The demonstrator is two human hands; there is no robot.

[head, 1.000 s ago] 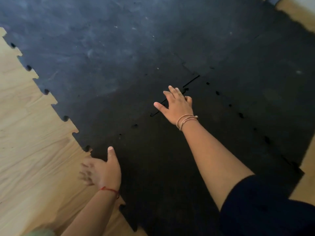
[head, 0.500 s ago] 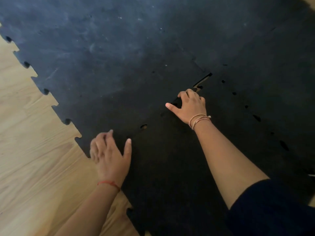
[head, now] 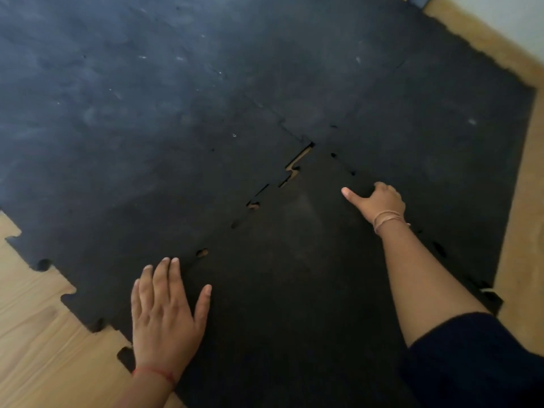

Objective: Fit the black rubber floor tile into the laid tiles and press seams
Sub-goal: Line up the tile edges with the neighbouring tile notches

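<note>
The black rubber tile [head: 294, 275] lies in the near middle, its puzzle edges meeting the laid tiles [head: 176, 113] on the left and right. Along its left seam [head: 294, 167] wooden floor shows through several gaps, widest near the far corner. My left hand [head: 164, 316] rests flat, fingers spread, on the near end of that left seam. My right hand [head: 378, 201] is on the right seam, fingers curled down and thumb stretched out to the left; whether the fingers hook the tile's edge is hidden.
Bare wooden floor [head: 35, 343] lies at the lower left, beyond the jagged puzzle edge. A strip of wooden floor [head: 527, 201] runs along the right edge, with a white wall [head: 506, 22] at the top right.
My right hand left the left seam near the far corner and moved over to the right seam. My left hand came onto the tile from the floor edge and flattened out.
</note>
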